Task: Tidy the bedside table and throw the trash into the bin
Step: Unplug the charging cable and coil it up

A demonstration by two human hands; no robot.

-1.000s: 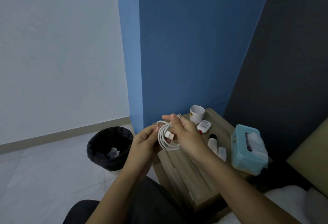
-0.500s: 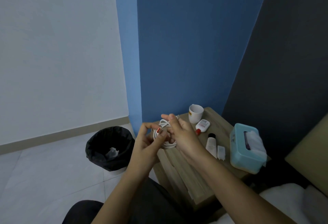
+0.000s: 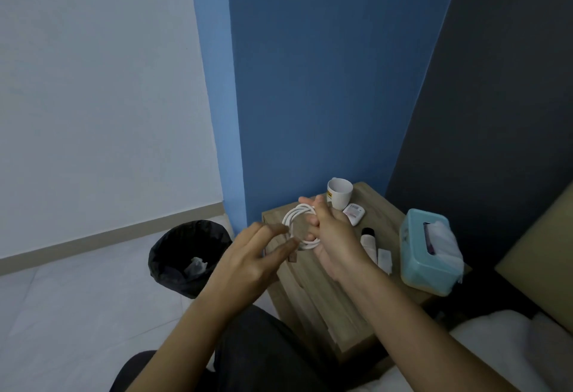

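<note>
One white cable (image 3: 294, 214), wound in a coil, is gripped by the right hand (image 3: 333, 236) above the bedside table (image 3: 310, 286). The left hand (image 3: 248, 264) is blurred, fingers spread, just beside the coil. The bin (image 3: 173, 252) stands left of the table.

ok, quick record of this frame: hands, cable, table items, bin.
right hand: grips the coiled white cable above the bedside table
left hand: beside the coil's loose end, blurred; grip unclear
on table: white mug, small white bottle lying down, black-capped tube, small white block, teal tissue box
bin: black, on the floor left of the table, crumpled scrap inside
</note>
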